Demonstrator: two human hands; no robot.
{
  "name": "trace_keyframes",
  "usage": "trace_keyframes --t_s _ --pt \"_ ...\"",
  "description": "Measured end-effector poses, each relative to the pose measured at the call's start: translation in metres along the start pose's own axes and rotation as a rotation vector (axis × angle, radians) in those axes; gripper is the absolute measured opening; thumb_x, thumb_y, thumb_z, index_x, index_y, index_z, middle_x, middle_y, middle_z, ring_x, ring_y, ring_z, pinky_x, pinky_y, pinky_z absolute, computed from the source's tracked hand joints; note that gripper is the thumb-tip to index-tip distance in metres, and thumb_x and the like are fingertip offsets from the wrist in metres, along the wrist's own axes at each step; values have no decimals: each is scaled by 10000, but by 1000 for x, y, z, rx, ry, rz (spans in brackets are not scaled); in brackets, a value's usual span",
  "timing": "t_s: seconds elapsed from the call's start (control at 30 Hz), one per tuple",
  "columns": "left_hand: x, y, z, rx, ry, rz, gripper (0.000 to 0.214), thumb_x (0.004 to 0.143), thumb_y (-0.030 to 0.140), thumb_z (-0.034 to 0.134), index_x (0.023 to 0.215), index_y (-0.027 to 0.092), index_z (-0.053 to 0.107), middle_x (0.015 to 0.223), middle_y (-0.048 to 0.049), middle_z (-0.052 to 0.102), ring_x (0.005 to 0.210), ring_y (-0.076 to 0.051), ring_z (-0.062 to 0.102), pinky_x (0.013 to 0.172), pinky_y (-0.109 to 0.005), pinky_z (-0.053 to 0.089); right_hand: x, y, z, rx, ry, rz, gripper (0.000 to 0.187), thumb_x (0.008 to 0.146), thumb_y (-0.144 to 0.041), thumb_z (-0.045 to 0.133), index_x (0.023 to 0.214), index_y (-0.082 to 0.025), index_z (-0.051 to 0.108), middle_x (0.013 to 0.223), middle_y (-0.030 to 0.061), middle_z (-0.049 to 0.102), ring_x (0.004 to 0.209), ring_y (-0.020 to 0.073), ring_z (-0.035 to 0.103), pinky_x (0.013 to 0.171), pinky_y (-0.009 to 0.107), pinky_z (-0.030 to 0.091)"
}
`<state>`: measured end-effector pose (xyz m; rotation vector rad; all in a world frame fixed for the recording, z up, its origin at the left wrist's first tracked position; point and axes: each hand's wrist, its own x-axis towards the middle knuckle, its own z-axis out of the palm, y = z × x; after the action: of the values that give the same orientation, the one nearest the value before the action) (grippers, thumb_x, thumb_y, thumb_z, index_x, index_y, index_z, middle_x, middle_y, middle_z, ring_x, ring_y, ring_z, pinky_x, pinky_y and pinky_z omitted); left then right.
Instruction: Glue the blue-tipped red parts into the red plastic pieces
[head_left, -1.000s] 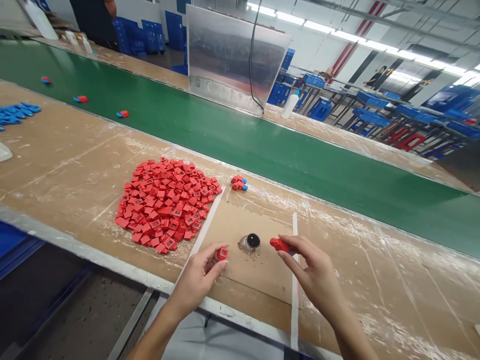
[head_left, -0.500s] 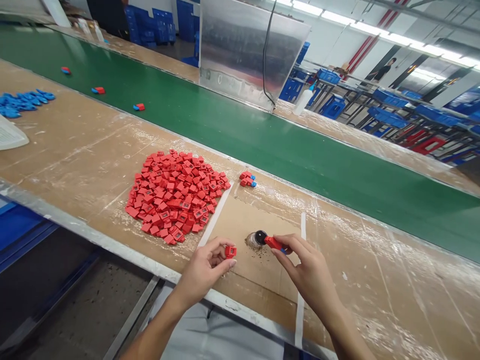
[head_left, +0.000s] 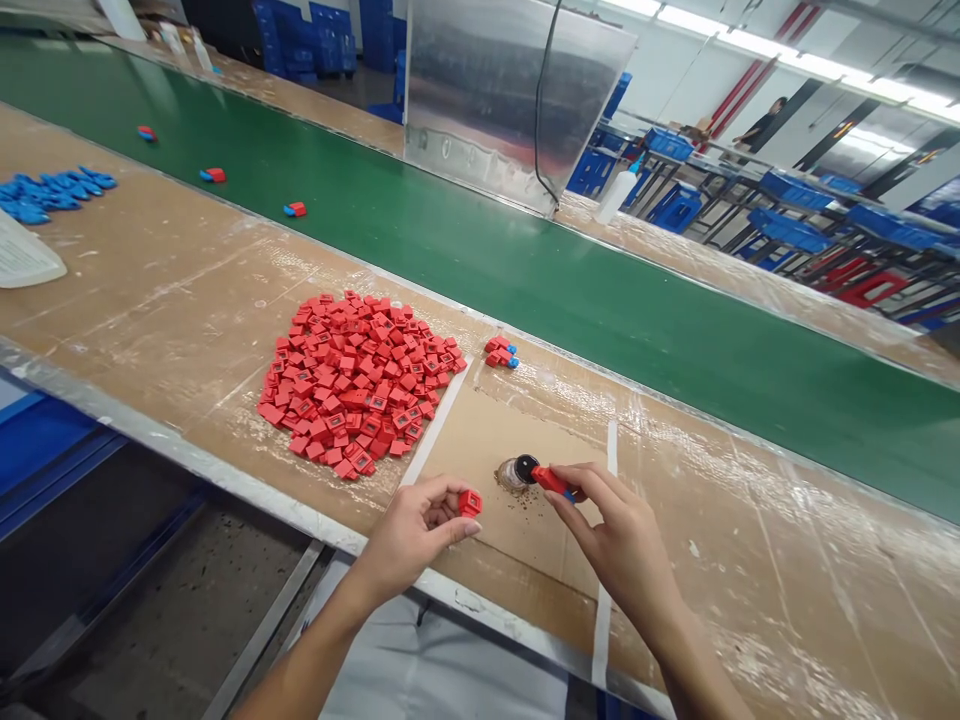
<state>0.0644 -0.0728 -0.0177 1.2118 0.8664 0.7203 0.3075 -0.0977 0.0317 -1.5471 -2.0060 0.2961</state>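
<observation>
Okay, the bit worth watching: the red piece (head_left: 551, 481) in this person's right hand (head_left: 622, 540) has its end right up on the black top of a small jar (head_left: 526, 468), touching as far as I can tell from here. It's held in a narrow pinch between thumb and fingers, with a bit of blue showing near the fingertips. The left hand (head_left: 409, 545) is close by but not touching the jar, with a small red block (head_left: 470, 503) pinched just as narrowly at the fingertips.

Both forearms reach in over the worktop's near edge (head_left: 225, 490), wrists angled toward each other, so the hands almost frame the jar.

The jar stands on a cardboard sheet (head_left: 480, 450) near that edge, with dark specks (head_left: 532, 505) scattered around its base. A white tape strip (head_left: 435, 420) runs down the sheet's left side. Past that sits a big heap of red blocks (head_left: 352, 385), and by the far edge there's a little cluster of red-and-blue pieces (head_left: 501, 352). Further left lie blue parts (head_left: 52, 190). Beyond the worktop, a green conveyor belt (head_left: 450, 240) carries a few red-and-blue pieces (head_left: 296, 209), and a steel panel (head_left: 510, 90) stands behind it.
</observation>
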Motion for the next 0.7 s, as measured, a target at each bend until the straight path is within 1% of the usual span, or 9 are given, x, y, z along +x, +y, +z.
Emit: trace_keyframes --t_s 0.17,0.47,0.7 --pt "1 1 0 17 3 -1 289 843 354 681 1049 157 634 832 -10 582 772 -113 522 701 -209 421 1 -1 0 -16 5 -16 126 992 -268 522 1086 -218 589 1014 53 630 867 187 615 727 289 473" --pt "1 4 1 31 -12 -14 265 845 336 678 1026 147 636 829 -4 588 772 -106 527 692 -205 419 1 -1 2 -45 16 -49 127 985 -236 556 1101 -209 602 1021 19 617 863 138 602 729 249 457" --pt "1 4 1 44 -17 -6 254 841 316 682 1030 151 640 820 7 588 764 -99 527 684 -202 416 0 0 3 -67 25 -52 128 984 -237 562 1103 -212 600 1030 4 608 863 121 595 732 236 448"
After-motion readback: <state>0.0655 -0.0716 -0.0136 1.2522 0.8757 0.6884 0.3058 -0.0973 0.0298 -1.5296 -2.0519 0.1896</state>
